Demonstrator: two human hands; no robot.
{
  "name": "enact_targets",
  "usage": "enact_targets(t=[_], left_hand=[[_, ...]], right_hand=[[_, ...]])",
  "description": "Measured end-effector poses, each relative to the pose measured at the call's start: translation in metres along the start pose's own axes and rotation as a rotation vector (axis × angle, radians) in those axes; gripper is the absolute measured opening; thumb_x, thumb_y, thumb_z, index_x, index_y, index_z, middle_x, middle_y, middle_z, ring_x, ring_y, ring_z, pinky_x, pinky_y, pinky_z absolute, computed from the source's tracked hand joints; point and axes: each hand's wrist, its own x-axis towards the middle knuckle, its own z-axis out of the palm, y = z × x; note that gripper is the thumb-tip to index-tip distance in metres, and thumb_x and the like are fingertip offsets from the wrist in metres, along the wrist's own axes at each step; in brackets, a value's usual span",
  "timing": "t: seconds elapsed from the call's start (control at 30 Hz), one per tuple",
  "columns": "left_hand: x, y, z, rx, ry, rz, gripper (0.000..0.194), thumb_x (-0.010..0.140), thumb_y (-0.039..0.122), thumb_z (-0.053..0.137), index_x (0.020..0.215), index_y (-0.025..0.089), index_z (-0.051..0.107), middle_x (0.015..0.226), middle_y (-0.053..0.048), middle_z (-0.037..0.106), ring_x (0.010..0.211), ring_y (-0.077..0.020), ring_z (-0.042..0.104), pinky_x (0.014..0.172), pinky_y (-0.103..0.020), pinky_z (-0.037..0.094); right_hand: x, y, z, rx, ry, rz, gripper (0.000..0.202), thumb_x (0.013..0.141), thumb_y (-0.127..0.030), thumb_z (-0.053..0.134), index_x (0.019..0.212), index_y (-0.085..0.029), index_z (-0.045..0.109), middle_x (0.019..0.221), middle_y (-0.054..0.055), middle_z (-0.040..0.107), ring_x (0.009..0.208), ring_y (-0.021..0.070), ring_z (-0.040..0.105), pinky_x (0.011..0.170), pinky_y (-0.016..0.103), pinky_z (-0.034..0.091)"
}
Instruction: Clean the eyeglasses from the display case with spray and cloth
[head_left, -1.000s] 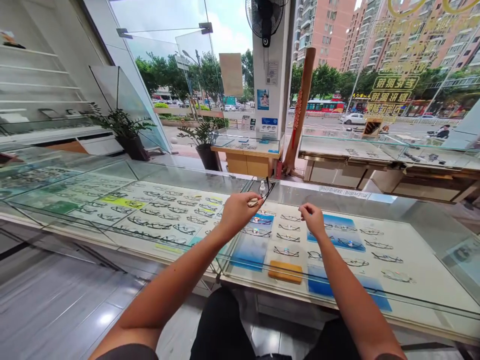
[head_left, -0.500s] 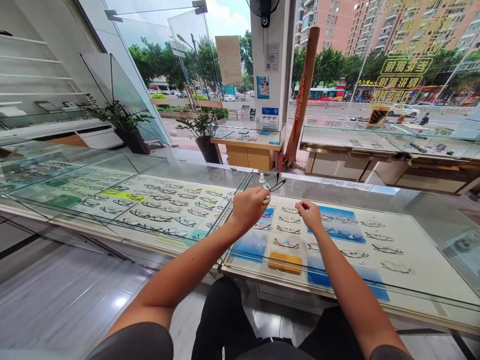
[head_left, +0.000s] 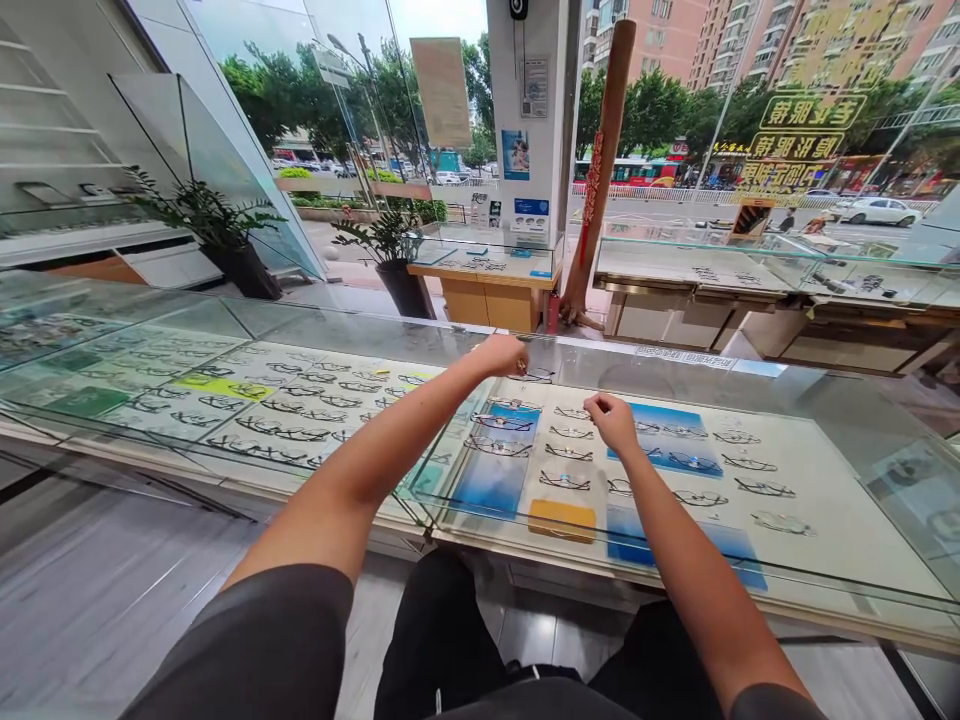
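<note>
My left hand [head_left: 502, 355] is over the far side of the glass counter, its fingers curled closed; what they hold, if anything, is hidden. Just right of its fingertips is a pair of glasses [head_left: 538, 375] with thin dark frames; I cannot tell whether the hand touches it. My right hand [head_left: 612, 418] hovers above the right part of the counter, thumb and fingers pinched together, anything between them too small to make out. Beneath the glass top, rows of eyeglasses [head_left: 568, 453] lie on white and blue panels.
The glass display counter [head_left: 480, 530] runs across in front of me, with an orange-yellow cloth or case [head_left: 562, 520] inside. Beyond it stand a small wooden cabinet [head_left: 487, 300], a leaning wooden post [head_left: 600, 170], potted plants [head_left: 401, 270] and another display case [head_left: 690, 270].
My left hand has moved away from me and slightly left; the small white bottle seen at it earlier is out of sight. My right hand stays pinched in nearly the same place. The view has tilted down.
</note>
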Motion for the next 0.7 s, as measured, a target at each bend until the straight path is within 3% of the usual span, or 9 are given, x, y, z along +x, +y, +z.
enact_targets(t=[0.17, 0.33, 0.57, 0.7], left_hand=[[0.010, -0.001, 0.033, 0.035, -0.112, 0.022, 0.021, 0.078, 0.020, 0.077, 0.094, 0.026, 0.089, 0.095, -0.011, 0.083, 0.091, -0.0256, 0.074, 0.080, -0.029, 0.047], [0.016, -0.005, 0.050, 0.004, -0.138, 0.004, 0.021, 0.078, 0.019, 0.077, 0.095, 0.024, 0.088, 0.098, -0.014, 0.082, 0.096, -0.0295, 0.075, 0.083, -0.032, 0.049], [0.012, -0.009, 0.050, -0.156, -0.057, -0.056, 0.014, 0.071, 0.026, 0.086, 0.083, 0.021, 0.083, 0.088, -0.013, 0.079, 0.095, -0.0332, 0.073, 0.086, -0.036, 0.048], [-0.012, -0.006, 0.036, -0.334, 0.109, -0.103, 0.026, 0.084, 0.045, 0.077, 0.089, 0.020, 0.076, 0.093, -0.013, 0.076, 0.097, -0.0323, 0.070, 0.086, -0.037, 0.048]], right_hand=[[0.003, 0.000, 0.002, -0.010, -0.015, -0.005, 0.032, 0.088, -0.049, 0.061, 0.071, -0.022, 0.067, 0.062, -0.001, 0.062, 0.063, 0.0183, 0.055, 0.067, 0.031, 0.040], [0.002, -0.002, 0.002, -0.011, -0.040, -0.016, 0.032, 0.088, -0.048, 0.061, 0.071, -0.022, 0.066, 0.063, -0.001, 0.061, 0.064, 0.0179, 0.054, 0.066, 0.031, 0.039], [0.003, -0.003, 0.002, -0.015, -0.047, -0.015, 0.030, 0.088, -0.047, 0.061, 0.071, -0.022, 0.066, 0.062, -0.001, 0.060, 0.064, 0.0180, 0.053, 0.067, 0.032, 0.038], [0.002, -0.002, 0.000, 0.004, -0.066, -0.010, 0.030, 0.087, -0.047, 0.062, 0.070, -0.023, 0.066, 0.062, 0.000, 0.060, 0.064, 0.0185, 0.052, 0.067, 0.032, 0.038]])
